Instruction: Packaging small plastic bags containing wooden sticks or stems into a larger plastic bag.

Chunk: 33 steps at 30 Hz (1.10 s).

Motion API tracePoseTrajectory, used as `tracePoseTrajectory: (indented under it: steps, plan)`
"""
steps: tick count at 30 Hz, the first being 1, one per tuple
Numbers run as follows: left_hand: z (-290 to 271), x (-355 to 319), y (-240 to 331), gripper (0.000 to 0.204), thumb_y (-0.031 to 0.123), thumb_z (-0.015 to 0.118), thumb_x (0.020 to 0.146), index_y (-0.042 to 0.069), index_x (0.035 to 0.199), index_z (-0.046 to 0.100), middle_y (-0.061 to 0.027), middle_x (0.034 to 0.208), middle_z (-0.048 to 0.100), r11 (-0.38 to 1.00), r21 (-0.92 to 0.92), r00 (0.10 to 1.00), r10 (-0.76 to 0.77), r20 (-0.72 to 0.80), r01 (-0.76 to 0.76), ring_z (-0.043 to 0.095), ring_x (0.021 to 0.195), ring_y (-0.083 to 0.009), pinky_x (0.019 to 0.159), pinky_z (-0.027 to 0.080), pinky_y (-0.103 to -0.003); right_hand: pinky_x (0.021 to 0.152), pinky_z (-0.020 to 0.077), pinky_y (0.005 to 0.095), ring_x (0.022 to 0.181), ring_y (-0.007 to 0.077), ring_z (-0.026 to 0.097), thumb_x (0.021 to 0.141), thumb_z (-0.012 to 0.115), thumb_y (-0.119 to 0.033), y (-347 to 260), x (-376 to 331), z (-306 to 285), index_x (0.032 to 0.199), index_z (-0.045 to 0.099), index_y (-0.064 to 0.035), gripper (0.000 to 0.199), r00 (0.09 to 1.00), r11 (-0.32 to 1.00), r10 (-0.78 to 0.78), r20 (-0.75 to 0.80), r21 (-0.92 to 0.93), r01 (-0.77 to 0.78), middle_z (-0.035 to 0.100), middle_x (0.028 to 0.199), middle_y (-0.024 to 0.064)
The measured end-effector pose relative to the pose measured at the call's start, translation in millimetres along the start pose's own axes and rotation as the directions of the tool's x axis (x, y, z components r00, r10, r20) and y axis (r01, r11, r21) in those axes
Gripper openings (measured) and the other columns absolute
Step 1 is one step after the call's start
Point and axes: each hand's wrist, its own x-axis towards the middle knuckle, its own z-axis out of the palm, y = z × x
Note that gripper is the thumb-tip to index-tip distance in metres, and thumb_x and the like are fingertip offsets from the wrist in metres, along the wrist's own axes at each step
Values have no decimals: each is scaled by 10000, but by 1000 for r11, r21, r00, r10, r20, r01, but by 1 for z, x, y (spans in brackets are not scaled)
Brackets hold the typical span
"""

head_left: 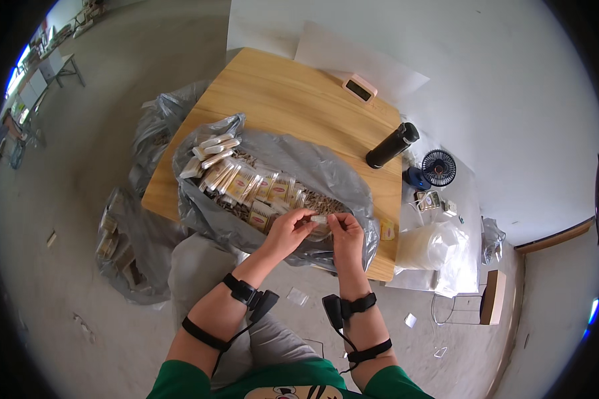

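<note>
Both hands meet over the right part of a large grey plastic bag (216,223) that lies opened on the wooden table. My left hand (290,233) pinches one end of a small clear-and-white packet (320,219). The fingertips of my right hand (348,239) close on its other end; what the packet holds is too small to tell. To the left, in the bag, lie several clear packets of thin sticks (243,183) with yellow-and-red labels. A loose layer of small brown pieces (323,203) shows under and beside them.
A black bottle (391,146) and a pink-framed clock-like device (360,87) stand on the table (279,86). Right of it, a side surface holds a small fan (438,167) and a clear plastic bag (426,246). More grey bags (154,236) lie to the left.
</note>
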Motion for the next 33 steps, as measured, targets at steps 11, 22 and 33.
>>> tracePoseTrajectory:
  steps: [11,22,33]
  plan:
    - [-3,2,-3,122,88,649,827,0,779,580,-10,709,522,995,-24,990,99,-96,-102,459,613,-86,570,392,-233,676,415,197,706,65,532,868,643,-158,6,1,6,813,620,-34,137,999,931,-9,38,364,-6,623,765,0]
    - [-5,8,-19,147,108,614,872,-5,804,550,-3,688,526,999,16,920,46,-390,-43,470,643,-68,592,412,-229,790,453,241,878,118,558,866,621,-102,7,-10,10,1085,499,10,274,953,980,135,270,102,-168,579,985,69]
    - [-18,5,7,230,192,562,900,1,782,509,-77,604,483,998,63,991,27,-134,-19,497,559,-163,533,395,-330,760,484,251,861,130,597,871,572,-36,0,-9,-7,1084,539,-30,215,961,954,128,244,236,-187,609,978,47]
